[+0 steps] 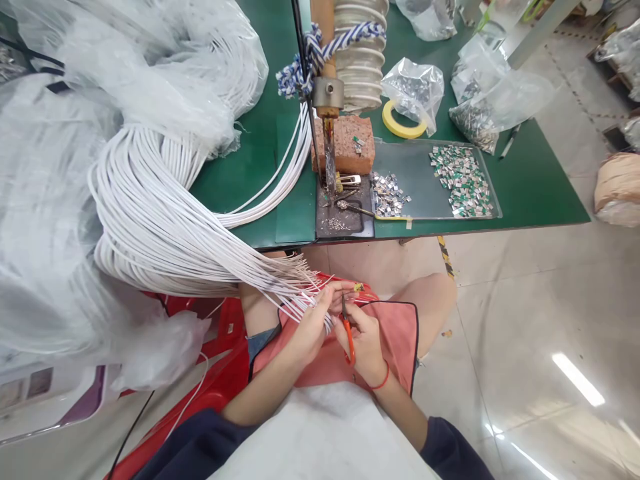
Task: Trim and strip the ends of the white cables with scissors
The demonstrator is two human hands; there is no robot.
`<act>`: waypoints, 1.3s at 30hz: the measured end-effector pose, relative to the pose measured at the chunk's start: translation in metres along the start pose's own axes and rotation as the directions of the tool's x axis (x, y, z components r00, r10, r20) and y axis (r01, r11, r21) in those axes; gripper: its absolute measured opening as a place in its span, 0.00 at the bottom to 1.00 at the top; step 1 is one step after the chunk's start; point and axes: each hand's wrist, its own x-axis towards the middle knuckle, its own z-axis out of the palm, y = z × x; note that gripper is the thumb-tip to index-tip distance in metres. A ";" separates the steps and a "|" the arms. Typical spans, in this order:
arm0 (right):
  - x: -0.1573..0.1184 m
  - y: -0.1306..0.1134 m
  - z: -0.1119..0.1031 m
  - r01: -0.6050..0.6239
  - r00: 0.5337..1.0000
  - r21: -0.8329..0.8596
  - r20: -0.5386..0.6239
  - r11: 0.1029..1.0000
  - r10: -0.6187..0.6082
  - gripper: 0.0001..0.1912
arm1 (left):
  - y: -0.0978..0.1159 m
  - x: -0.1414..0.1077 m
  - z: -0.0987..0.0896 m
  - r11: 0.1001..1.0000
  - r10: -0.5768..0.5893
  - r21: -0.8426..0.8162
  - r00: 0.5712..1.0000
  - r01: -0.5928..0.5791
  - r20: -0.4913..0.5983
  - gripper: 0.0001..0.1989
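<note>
Clearance: the desk (543,193) is bare between the tray (417,177) and the right corner, and along a strip at the near edge, left of the soldering iron (329,107). Obstructions: white cables (165,193) overhang the near edge; the brick (347,157) blocks the tray's left side.

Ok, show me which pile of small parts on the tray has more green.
The right-hand pile, at the tray's far end from the brick: green shows throughout it, while the left pile looks mostly silver.
</note>
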 end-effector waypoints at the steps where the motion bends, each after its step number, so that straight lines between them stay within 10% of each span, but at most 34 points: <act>1: -0.001 -0.001 0.000 0.005 1.000 0.000 0.000 1.000 -0.005 0.04 | 0.000 0.000 0.000 1.000 -0.003 -0.006 1.000 0.003 -0.003 0.23; 39: -0.002 0.003 -0.008 -0.013 0.996 0.046 0.092 0.999 0.009 0.03 | 0.004 0.004 -0.002 0.999 0.025 -0.034 0.997 -0.028 -0.077 0.25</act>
